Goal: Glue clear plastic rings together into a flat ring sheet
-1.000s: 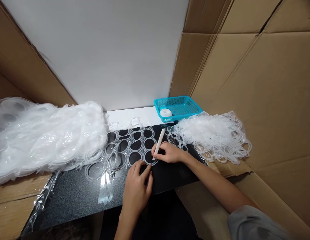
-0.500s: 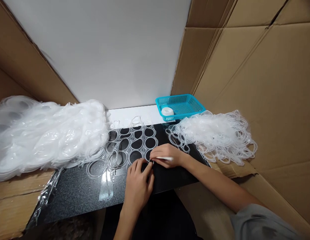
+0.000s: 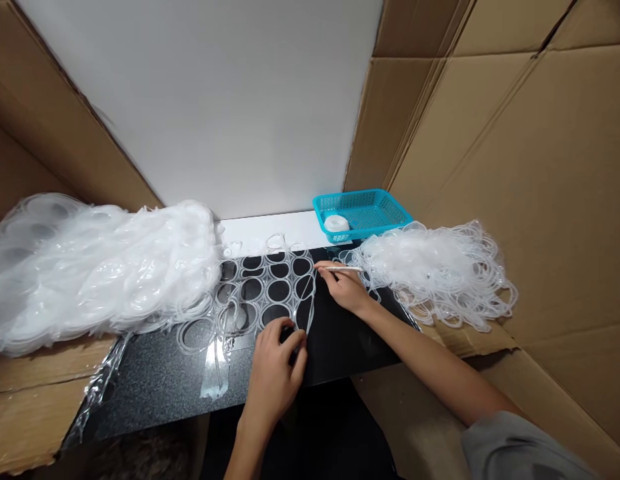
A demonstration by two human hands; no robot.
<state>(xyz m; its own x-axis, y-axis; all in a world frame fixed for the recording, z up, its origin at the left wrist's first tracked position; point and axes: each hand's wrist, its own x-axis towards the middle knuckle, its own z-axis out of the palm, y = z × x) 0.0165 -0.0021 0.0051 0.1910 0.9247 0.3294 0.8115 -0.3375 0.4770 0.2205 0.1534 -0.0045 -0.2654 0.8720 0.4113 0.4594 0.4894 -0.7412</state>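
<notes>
A clear plastic sheet of joined rings point(image 3: 263, 310) lies on the dark speckled table point(image 3: 155, 380). At its near right corner is my left hand point(image 3: 276, 363), fingers curled and the thumb near the index finger, closed on the sheet's edge. My right hand point(image 3: 346, 288) is closed around a slim white pen-like tool point(image 3: 347, 269), over the right edge of the sheet. A thin clear strip point(image 3: 311, 310) along that edge stands away from the rings, running from near my right fingertips down to my left hand. The tool's tip is too fine to make out.
To the left rises a big heap of ring sheets point(image 3: 105, 273) on cardboard. A tangle of clear ring strips point(image 3: 435, 273) lies at the right. Behind it, a blue basket point(image 3: 377, 213) holds a white ring stack point(image 3: 336, 225). Cardboard walls point(image 3: 530, 167) stand at both sides.
My right hand has moved away from my left, up along the sheet's right edge, with the tool. The edge strip now bows out to the right. My left hand has barely moved.
</notes>
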